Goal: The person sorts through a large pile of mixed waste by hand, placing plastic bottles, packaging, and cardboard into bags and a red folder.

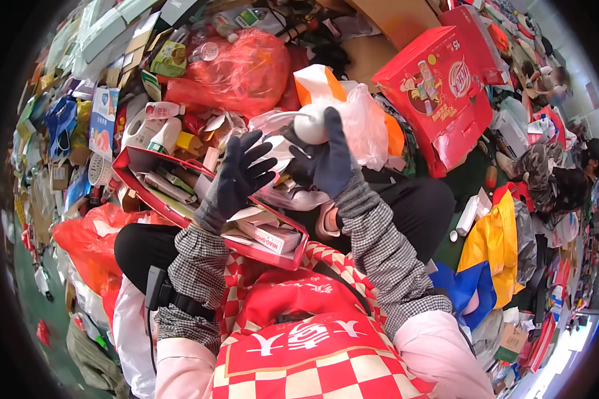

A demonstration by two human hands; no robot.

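Observation:
My right hand, in a dark glove, grips a white rounded object with a thin, curved white tube or cord on its left side. I cannot make out its exact kind. My left hand, gloved too, has its fingers spread and holds nothing. It is above a long red open box on my lap side, filled with small cartons and packets. A small printed carton lies at the box's near end. Clear plastic wrapping lies beneath the hands.
A translucent red bag lies ahead, beside a pale pink plastic bag. At the right stands a large red carton. White bottles are at the left. A yellow bag lies right; another person is beyond it.

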